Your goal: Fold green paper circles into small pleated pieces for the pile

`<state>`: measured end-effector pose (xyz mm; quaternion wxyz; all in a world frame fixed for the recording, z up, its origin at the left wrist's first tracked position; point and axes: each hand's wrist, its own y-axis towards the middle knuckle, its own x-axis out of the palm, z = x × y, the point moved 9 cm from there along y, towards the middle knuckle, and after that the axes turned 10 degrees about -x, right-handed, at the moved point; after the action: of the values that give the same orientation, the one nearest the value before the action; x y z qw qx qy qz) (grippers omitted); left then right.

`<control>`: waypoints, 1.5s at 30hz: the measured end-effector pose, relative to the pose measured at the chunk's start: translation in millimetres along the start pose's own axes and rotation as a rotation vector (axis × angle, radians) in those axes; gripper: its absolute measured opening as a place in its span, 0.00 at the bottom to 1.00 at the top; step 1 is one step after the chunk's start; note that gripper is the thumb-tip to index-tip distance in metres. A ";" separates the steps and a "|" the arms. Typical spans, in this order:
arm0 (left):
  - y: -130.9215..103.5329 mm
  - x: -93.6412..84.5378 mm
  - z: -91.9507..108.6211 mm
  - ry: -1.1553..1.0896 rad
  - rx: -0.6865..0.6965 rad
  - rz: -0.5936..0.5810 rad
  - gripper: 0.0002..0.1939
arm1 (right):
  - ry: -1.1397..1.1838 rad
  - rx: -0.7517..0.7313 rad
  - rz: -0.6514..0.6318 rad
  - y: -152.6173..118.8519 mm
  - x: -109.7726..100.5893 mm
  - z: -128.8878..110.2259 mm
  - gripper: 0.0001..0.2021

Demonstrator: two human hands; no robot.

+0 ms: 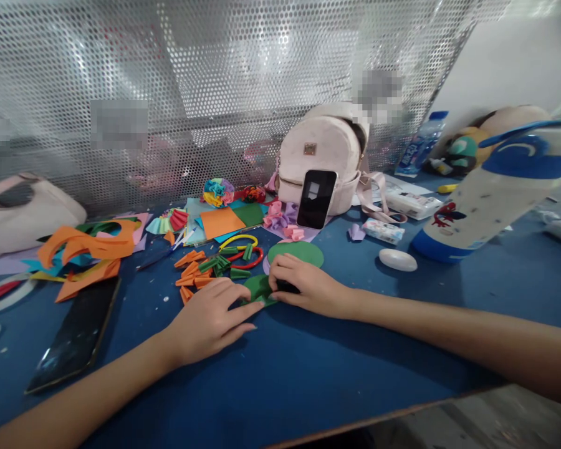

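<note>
A dark green paper piece [258, 287] lies on the blue table between my hands. My left hand [212, 318] touches its left side with the fingers apart. The curled fingers of my right hand [303, 285] press round its right edge, and part of the paper is hidden under them. Just beyond is a lighter green paper disc [302, 251] with a purple edge showing below it. Rolled orange paper pieces [192, 269] and rolled green ones [217, 264] sit to the left, beside scissors with a red and a yellow handle loop [239, 242].
Two phones, one flat at left [77, 333] and one upright [316, 198] against a white backpack [318, 153]. Orange paper scraps [88, 246] lie at left. A large bottle [489, 193] and a white oval object [397, 259] stand right. The table's front edge [393, 415] shows.
</note>
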<state>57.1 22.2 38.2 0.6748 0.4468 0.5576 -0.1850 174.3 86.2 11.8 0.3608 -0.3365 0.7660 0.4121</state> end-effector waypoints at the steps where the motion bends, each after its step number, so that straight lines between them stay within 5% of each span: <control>1: -0.3 1.0 -0.8 -0.001 -0.002 -0.009 0.15 | -0.003 0.003 0.002 -0.4 0.0 1.1 0.04; 45: 7.2 3.2 -1.2 -0.098 -0.009 -0.058 0.14 | -0.251 -0.005 -0.081 4.2 6.2 -9.2 0.03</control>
<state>62.8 27.8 38.1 0.6976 0.4180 0.5374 -0.2234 165.2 78.6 12.0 0.4692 -0.3138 0.6995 0.4382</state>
